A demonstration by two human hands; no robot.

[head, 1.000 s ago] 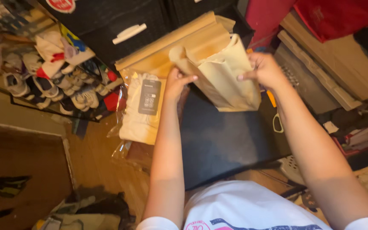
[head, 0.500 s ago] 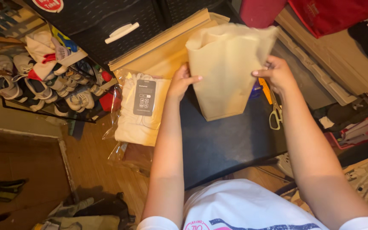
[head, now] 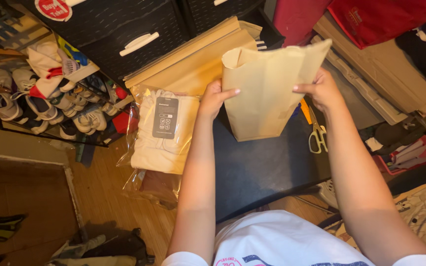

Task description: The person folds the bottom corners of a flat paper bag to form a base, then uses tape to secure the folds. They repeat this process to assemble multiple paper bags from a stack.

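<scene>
I hold a tan paper mailer bag (head: 269, 91) upright above a dark table (head: 267, 167). My left hand (head: 214, 98) grips its left edge, thumb across the front. My right hand (head: 321, 88) pinches its right edge near the top corner. The bag's mouth at the top is slightly parted. To the left lies a clear plastic packet (head: 161, 133) with folded cream clothing and a dark label, hanging partly over the table's edge. More tan mailers (head: 193, 61) are stacked behind it.
Yellow-handled scissors (head: 316, 133) lie on the table at the right. Black drawers (head: 129, 34) stand at the back. A shoe rack (head: 45, 103) with several shoes is at the left, above a wooden floor. Red bags (head: 371, 17) and cardboard (head: 385, 79) crowd the right.
The mailer was folded and crumpled between my hands a second ago. It has been spread out flat and raised upright, with my hands moved apart to its two edges.
</scene>
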